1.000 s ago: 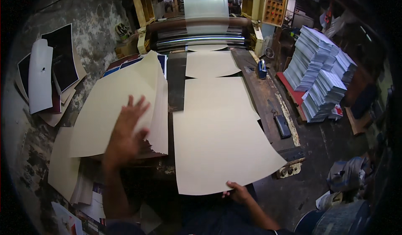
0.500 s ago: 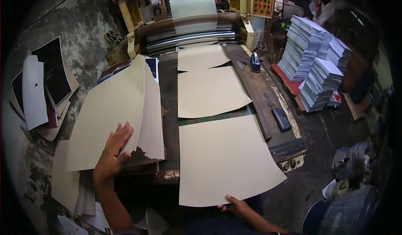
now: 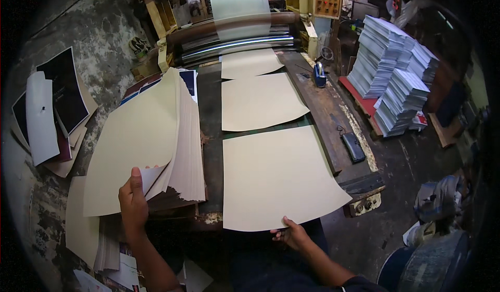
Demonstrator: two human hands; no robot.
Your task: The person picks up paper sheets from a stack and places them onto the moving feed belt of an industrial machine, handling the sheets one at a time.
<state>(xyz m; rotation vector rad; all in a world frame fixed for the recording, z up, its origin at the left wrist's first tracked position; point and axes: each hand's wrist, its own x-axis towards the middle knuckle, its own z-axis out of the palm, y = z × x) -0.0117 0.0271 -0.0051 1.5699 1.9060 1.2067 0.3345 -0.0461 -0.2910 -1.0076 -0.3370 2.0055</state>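
Note:
My left hand point(image 3: 133, 201) grips the near corner of the top sheets of a tall stack of cream paper point(image 3: 151, 135), thumb on top, lifting the corner. My right hand point(image 3: 291, 234) pinches the near edge of a single cream sheet point(image 3: 278, 175) lying on the dark feed table point(image 3: 211, 151). Two more cream sheets point(image 3: 258, 102) lie in line beyond it, leading to the rollers of a machine point(image 3: 234, 36) at the far end.
Dark-printed sheets and white paper point(image 3: 49, 109) lie on the stained surface at the left. Loose sheets point(image 3: 80, 224) hang below the stack. Tall stacks of printed paper point(image 3: 396, 78) stand at the right on a pallet. A small black case point(image 3: 353, 146) rests on the table's right rail.
My left hand has slid from flat on top of the stack down to its near corner and taken hold of it. The single sheet has moved forward along the table.

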